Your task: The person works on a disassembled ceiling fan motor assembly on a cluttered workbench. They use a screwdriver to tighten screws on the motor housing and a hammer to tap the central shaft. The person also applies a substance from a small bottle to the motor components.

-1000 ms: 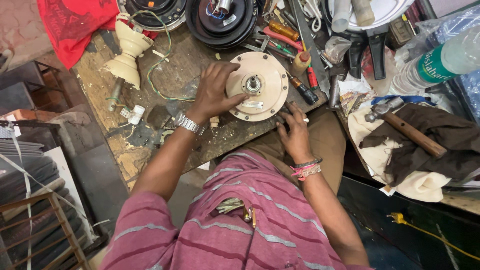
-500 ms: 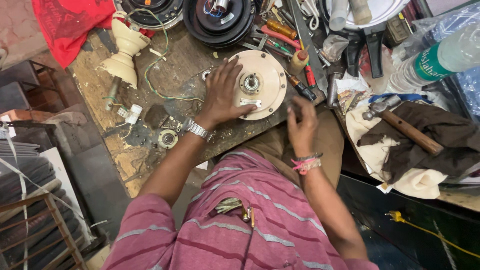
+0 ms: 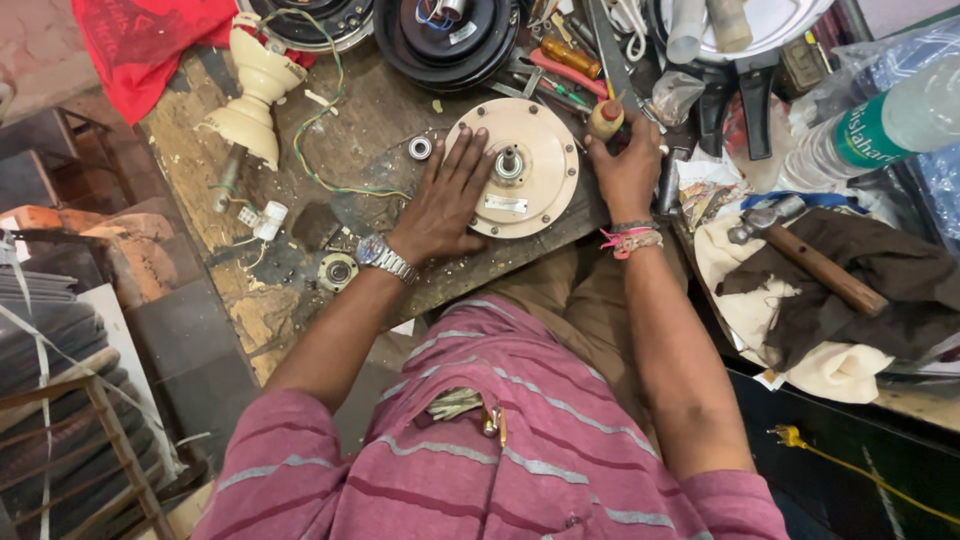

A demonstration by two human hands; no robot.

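- Cream-coloured round metal motor housing (image 3: 515,170) with a steel shaft at its centre lies flat on the worn wooden workbench (image 3: 370,120), right in front of you.
- Your left hand (image 3: 445,200) rests flat on the housing's left side, fingers spread and not curled round anything; judging by the pose, it pins the disc so it cannot slide.
- Your right hand (image 3: 628,170) sits just beside the housing's right edge, fingers closed about a small tool with a rounded yellowish wooden handle (image 3: 606,118); what the tool's tip is cannot be seen.
- So the housing lies between your two hands, under the left palm's fingers and touching or nearly touching the right.
- Small steel ball bearing (image 3: 420,148) lies loose just left of the housing, beyond your left fingertips.
- Far across the bench sit two black round motor windings (image 3: 445,35), and at far left a cream bell-shaped canopy (image 3: 255,95).
- Wooden-handled hammer (image 3: 810,255) rests on crumpled cloths to your right.
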